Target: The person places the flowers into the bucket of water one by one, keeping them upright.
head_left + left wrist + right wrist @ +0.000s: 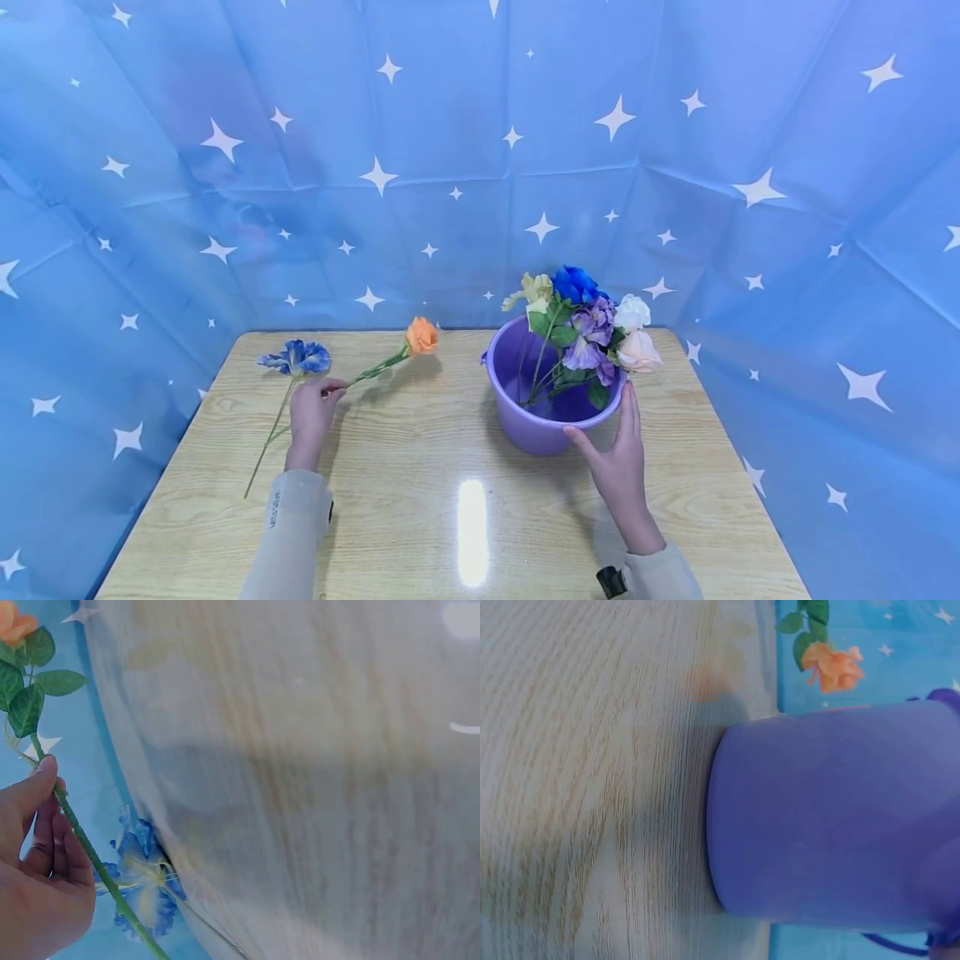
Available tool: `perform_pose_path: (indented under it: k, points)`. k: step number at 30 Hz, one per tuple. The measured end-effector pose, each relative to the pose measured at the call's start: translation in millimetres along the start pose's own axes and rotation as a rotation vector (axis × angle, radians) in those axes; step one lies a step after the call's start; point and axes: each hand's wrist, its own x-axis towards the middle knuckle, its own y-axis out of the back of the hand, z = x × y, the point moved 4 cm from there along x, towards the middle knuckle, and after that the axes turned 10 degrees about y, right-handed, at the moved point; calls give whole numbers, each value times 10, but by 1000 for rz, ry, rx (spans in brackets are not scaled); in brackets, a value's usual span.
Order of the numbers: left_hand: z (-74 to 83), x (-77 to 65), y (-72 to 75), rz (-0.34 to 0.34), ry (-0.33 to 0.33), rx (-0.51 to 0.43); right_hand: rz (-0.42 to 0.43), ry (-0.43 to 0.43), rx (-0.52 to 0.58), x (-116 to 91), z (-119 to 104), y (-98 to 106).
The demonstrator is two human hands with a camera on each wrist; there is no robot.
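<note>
My left hand (311,412) pinches the green stem of an orange rose (422,336) between thumb and fingertips. The rose is held tilted above the table, its bloom pointing right; leaves show below the bloom in the left wrist view. Beside that hand, a blue flower (296,358) with a long stem lies on the table. My right hand (621,467) rests against the near right side of a purple bucket (536,437), thumb at the front rim and fingers straight along the side. The bucket stands upright, and its wall (825,817) fills much of the right wrist view.
In the bucket, a bright blue flower (576,285), a purple flower (592,329), a pale yellow flower (534,289), a white flower (632,312) and a pale pink rose (639,352) lean right. A star-patterned blue cloth (450,125) hangs behind the wooden table (405,508).
</note>
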Motion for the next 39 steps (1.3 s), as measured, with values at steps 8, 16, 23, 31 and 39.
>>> perform_pose_path:
  k: [8,16,23,31,39]
  points:
    - [161,-41,27,-59,-60,-19,-1,11,1,4,-1,-1]
    - [267,-43,9,-133,-70,-14,0,12,5,3,13,-5]
    - [345,-59,-16,-164,-40,-68,-3,7,6,-2,13,-5]
    - [423,-89,-94,-196,40,-238,0,7,6,-3,15,-8]
    - [493,-109,-202,-231,129,-461,0,6,12,-4,12,-5]
